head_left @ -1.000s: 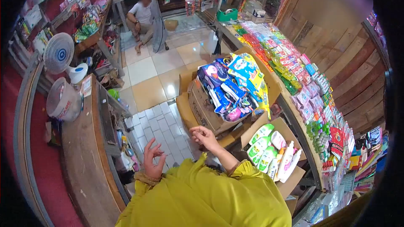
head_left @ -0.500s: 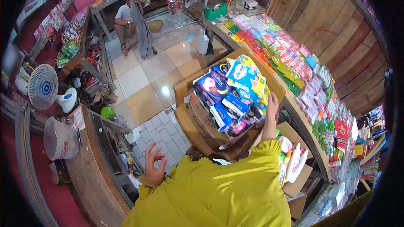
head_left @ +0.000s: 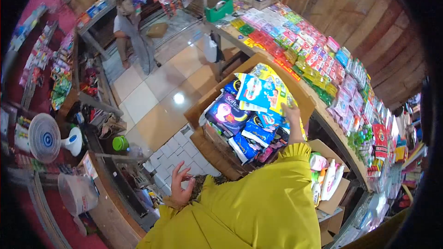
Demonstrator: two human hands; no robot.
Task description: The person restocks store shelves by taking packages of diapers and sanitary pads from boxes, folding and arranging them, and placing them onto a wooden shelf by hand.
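Note:
My right hand (head_left: 292, 117) reaches over the large cardboard box (head_left: 302, 97) and grips the edge of a yellow and blue packet (head_left: 277, 94). Beside and below that packet lie a dark purple packet (head_left: 226, 113) and several dark blue packets (head_left: 258, 131). With its fingers apart and nothing in them, my left hand (head_left: 181, 184) hangs in front of my body, left of the box. A smaller cardboard box (head_left: 339, 196) with white bottles (head_left: 328, 180) stands right of my right sleeve.
A long counter (head_left: 240, 41) covered with small packets runs along the right. At left are a fan (head_left: 44, 138), a clear plastic tub (head_left: 78, 194) and a wooden counter (head_left: 115, 221). A person (head_left: 121, 32) sits at the back left, partly behind hanging grey cloth (head_left: 138, 46).
My right hand has moved from in front of me to the packets at the large box's right side. My left hand stays raised and empty. The view has turned.

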